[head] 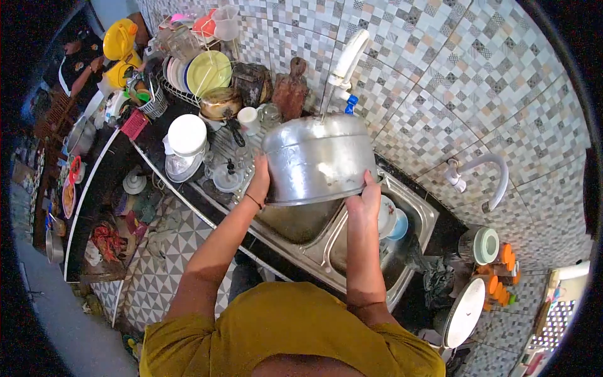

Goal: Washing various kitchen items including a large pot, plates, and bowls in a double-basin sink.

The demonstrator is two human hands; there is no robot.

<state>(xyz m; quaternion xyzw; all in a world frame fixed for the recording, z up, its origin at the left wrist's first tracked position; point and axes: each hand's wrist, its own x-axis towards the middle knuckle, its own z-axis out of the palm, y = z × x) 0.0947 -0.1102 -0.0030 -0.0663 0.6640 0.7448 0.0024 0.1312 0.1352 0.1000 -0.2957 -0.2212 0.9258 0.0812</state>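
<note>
Both my hands hold a large aluminium pot point(320, 160), tilted on its side under the white tap point(348, 59) above the double steel sink. My left hand point(259, 180) grips its left side, and my right hand point(367, 194) its lower right edge. Water runs from the tap onto the pot's upper side. The left basin point(301, 224) lies below the pot. In the right basin are a white plate point(385, 217) and a light blue bowl point(399, 224). The pot hides part of the sink and the wall behind.
Left of the sink stand glasses, a white-lidded tub point(187, 135), a blackened pan point(220, 102) and a rack with a yellow-green plate point(208, 73). A second tap point(476, 176), a black plastic bag point(435, 275) and lidded jars are at right. Another person point(82, 66) is at upper left.
</note>
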